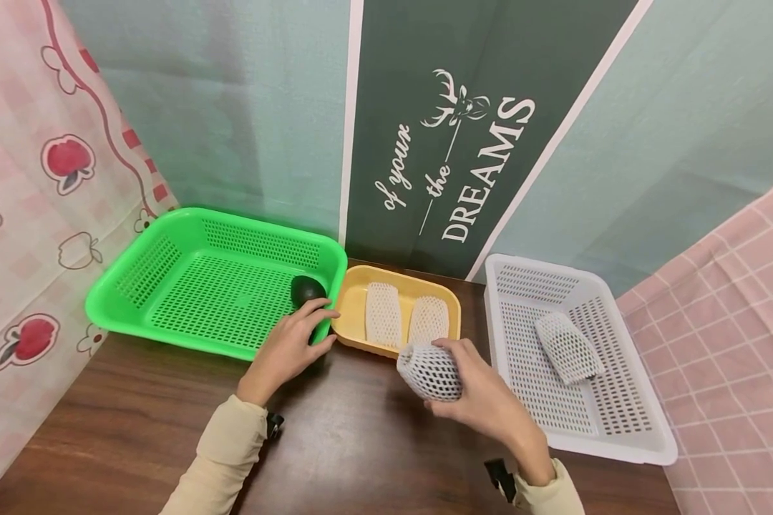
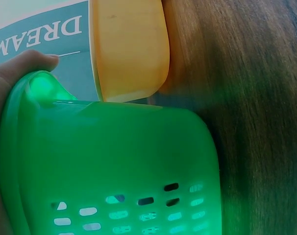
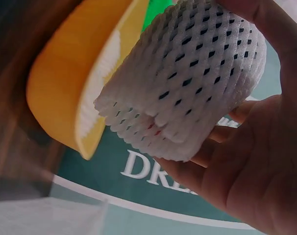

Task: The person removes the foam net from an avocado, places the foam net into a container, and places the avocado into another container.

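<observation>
My right hand [image 1: 489,397] grips a white foam fruit net [image 1: 430,372] above the table, in front of the yellow tray [image 1: 348,332]. The net [image 3: 187,73] looks rounded, with dark showing through its holes; its contents cannot be made out. My left hand [image 1: 290,347] lies at the right rim of the green basket [image 1: 219,347], fingers fairly straight over the edge. Just beyond those fingers is a smooth black oval object [image 1: 305,287] inside the basket, partly hidden by the hand. Two flat foam nets, one on the left [image 1: 383,315] and one on the right [image 1: 429,320], lie in the tray.
On the right stands a white basket [image 1: 499,336] with another foam net [image 1: 568,347] in it. The dark wooden table [image 1: 361,450] runs in front. A printed cloth backdrop [image 1: 412,236] hangs close behind the containers, with patterned cloths at both sides.
</observation>
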Motion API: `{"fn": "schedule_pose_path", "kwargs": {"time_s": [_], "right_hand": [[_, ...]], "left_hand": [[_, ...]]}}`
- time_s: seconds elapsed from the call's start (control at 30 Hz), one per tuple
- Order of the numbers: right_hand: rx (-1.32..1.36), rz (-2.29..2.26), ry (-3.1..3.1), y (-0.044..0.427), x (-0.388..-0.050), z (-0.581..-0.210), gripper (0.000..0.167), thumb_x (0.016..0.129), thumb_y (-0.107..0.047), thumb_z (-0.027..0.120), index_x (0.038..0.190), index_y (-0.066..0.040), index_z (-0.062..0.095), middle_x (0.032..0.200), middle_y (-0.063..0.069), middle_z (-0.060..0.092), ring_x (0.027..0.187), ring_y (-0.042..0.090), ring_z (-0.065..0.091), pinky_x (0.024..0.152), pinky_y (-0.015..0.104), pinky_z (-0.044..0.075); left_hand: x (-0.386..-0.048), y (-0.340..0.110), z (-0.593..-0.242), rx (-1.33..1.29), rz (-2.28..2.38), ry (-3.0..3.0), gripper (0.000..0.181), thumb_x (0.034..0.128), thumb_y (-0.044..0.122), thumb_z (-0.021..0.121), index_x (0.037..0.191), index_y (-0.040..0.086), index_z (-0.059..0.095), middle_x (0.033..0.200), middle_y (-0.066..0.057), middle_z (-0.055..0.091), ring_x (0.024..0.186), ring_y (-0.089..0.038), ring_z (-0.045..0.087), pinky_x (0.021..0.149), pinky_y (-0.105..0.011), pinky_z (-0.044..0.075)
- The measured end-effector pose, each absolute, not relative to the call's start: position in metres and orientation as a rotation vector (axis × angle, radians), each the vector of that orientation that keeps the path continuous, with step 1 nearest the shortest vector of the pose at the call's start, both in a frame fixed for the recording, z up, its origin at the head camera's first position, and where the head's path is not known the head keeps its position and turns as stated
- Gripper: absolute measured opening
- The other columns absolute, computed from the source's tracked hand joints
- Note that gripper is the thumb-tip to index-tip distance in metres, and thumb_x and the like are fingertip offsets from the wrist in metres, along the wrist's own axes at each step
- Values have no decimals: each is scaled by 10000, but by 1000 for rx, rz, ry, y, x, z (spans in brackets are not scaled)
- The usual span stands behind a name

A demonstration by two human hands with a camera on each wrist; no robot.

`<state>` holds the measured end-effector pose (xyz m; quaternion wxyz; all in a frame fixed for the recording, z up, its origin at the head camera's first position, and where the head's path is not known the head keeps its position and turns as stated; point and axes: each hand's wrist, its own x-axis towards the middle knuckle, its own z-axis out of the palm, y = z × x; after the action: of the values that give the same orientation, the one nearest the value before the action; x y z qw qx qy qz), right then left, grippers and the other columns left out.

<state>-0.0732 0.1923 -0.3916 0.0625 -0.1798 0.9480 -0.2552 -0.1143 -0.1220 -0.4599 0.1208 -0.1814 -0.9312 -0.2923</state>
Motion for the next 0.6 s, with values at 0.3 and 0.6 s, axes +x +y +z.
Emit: {"fn": "schedule_pose_path", "kwargs": {"time_s": [0.3,0.6], "right_hand": [[-495,-780,2826,185,-70,-411,838,621,-268,887,1352,-168,490,1238,46,565,1010,167,602,872,392,527],[-444,-779,2778,180,-69,-432,833,612,-268,885,1347,-200,500,1217,11,560,994,155,592,817,372,521]], "left_hand": [[-114,-123,-461,-528,-852,-2719,403,847,214,781,1223,111,679,1371,-111,591,1103,-322,673,878,-530,527],[-115,-122,-463,-530,-834,-2704,403,845,220,783,1221,121,680,1361,-107,598,1106,-322,672,871,-515,533]]}}
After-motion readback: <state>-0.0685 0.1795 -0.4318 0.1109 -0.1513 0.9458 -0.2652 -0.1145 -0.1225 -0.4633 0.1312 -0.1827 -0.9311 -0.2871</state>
